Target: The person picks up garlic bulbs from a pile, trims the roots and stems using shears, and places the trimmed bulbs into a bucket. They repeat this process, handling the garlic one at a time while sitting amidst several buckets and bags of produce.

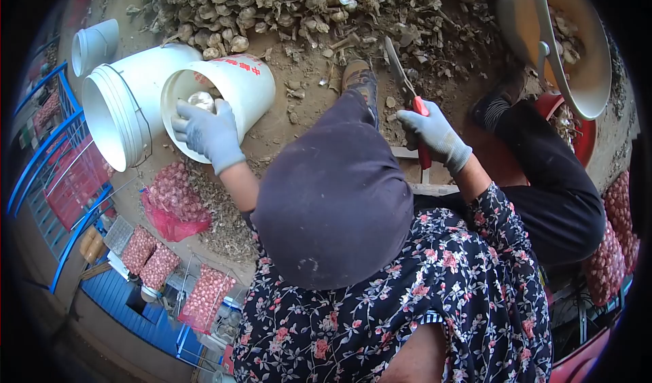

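Observation:
My left hand (210,133), in a grey-white glove, reaches into the mouth of a tipped white bucket (252,87) with red lettering. Its fingers and thumb curl around a pale garlic bulb (202,100) at the rim. My right hand (438,135), gloved too, grips red-handled shears (420,108). Their long grey blades point up and away, toward a big heap of dried garlic (299,6) on the ground. Whether the blades are fully together is hard to make out.
Two more white buckets (112,118) lie at left. At right are a large tilted bucket (526,16) and a red basin (584,138) with garlic pieces. Net sacks of garlic (178,193) stand around. My shoe (360,80) is by the heap. Blue railings (64,91) line the left.

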### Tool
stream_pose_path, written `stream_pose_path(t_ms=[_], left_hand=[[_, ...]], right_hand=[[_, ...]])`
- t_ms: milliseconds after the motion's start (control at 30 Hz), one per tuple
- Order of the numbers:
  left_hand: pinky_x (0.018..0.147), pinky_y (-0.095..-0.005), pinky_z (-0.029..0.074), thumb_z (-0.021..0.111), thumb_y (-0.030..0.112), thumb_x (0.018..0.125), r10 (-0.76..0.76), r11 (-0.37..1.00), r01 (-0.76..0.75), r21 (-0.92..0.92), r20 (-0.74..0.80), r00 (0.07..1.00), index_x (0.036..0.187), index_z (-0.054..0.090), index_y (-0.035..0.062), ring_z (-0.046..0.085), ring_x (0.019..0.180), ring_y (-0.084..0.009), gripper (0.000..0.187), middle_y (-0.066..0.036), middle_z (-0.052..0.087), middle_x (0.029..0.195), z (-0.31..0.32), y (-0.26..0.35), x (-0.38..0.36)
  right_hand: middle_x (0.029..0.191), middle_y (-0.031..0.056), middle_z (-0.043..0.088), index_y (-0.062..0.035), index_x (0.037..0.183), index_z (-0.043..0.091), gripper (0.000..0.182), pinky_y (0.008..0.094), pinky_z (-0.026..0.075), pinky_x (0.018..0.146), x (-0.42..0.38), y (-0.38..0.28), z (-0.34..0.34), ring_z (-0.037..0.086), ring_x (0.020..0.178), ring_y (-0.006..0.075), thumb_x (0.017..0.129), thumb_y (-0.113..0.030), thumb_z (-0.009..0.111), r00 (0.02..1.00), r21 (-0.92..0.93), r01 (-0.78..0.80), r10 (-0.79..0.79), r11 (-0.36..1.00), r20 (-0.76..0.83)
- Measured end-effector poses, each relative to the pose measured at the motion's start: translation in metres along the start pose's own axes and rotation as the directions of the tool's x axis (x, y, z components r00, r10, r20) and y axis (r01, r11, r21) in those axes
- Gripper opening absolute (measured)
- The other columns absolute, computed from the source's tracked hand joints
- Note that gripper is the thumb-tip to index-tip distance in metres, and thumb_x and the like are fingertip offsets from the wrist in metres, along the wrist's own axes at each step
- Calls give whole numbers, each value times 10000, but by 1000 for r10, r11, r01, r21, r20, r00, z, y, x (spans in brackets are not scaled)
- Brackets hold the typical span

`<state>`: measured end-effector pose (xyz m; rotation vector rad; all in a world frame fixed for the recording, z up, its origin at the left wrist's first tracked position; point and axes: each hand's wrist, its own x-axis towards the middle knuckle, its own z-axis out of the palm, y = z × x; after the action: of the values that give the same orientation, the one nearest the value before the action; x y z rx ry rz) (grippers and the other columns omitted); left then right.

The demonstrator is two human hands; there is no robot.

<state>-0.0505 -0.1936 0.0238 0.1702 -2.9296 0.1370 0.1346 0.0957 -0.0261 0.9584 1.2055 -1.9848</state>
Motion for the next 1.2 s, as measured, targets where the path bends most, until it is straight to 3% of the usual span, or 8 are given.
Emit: stream_pose_path(t_ms=[100, 167, 233, 367, 467, 567, 933, 1200], left_hand=[[901, -428, 436, 682, 260, 743, 206, 958, -214, -191, -60, 977, 1274, 412, -29, 563, 1012, -365, 663, -243, 567, 1114, 14, 41, 28], [837, -427, 469, 647, 394, 771, 95, 662, 191, -724, 334, 938, 1228, 465, -14, 607, 906, -353, 639, -230, 633, 965, 33, 101, 53], [828, -419, 488, 624, 539, 753, 197, 903, -35, -427, 342, 919, 991, 651, -8, 636, 936, -372, 597, -230, 664, 956, 101, 140, 88], [920, -438, 464, 681, 603, 654, 309, 945, -129, -301, 691, 653, 1108, 638, 1, 581, 1082, -377, 755, -255, 601, 1149, 165, 180, 102], [871, -389, 496, 756, 461, 668, 411, 896, -208, -391, 557, 722, 1086, 637, 1, 635, 986, -300, 633, -195, 651, 1063, 157, 165, 89], [805, -240, 501, 712, -46, 722, 605, 266, 123, -956, 265, 751, 1192, 544, 6, 590, 899, -100, 501, -31, 629, 1001, 128, 143, 53], [824, -244, 497, 745, 24, 658, 671, 300, 113, -947, 294, 681, 1183, 554, -14, 613, 922, -109, 560, -67, 655, 1021, 34, 127, -2], [786, -233, 506, 791, 59, 650, 682, 337, -85, -938, 181, 708, 1111, 603, -21, 619, 864, -97, 504, -62, 662, 976, 27, 124, -10]], right_hand=[[668, 13, 515, -45, 813, 486, 204, 271, 466, 493, 5, -6, 0, 524, 570, 92, 834, -202, 615, 1000, -141, -4, 0, 990, -29], [684, 29, 539, -28, 823, 495, 218, 273, 475, 520, 7, -6, 3, 539, 582, 98, 818, -206, 620, 997, -253, 5, -24, 967, -70], [693, 49, 549, -19, 833, 501, 234, 286, 479, 540, 7, -7, 3, 546, 590, 112, 811, -219, 619, 996, -251, -13, -9, 968, -87], [731, 142, 579, -2, 852, 511, 297, 354, 485, 631, 13, -2, -2, 589, 642, 232, 796, -272, 620, 983, -386, 5, -76, 923, -170], [813, 238, 592, -11, 882, 490, 324, 435, 466, 718, 18, -5, -8, 586, 783, 410, 782, -288, 625, 955, -630, 111, -258, 768, -146], [858, 238, 611, -28, 957, 455, 296, 490, 461, 743, 23, -13, -9, 587, 847, 432, 795, -239, 585, 899, -794, 193, -429, 576, -92], [958, 148, 585, -65, 1102, 469, 479, 443, 454, 779, 7, -64, 18, 603, 906, 312, 811, -414, 620, 753, -1000, -3, -658, -17, 9], [907, 192, 628, -40, 1045, 448, 415, 450, 487, 746, 7, -53, 15, 635, 894, 336, 798, -325, 622, 857, -996, 56, -516, 68, 13]])
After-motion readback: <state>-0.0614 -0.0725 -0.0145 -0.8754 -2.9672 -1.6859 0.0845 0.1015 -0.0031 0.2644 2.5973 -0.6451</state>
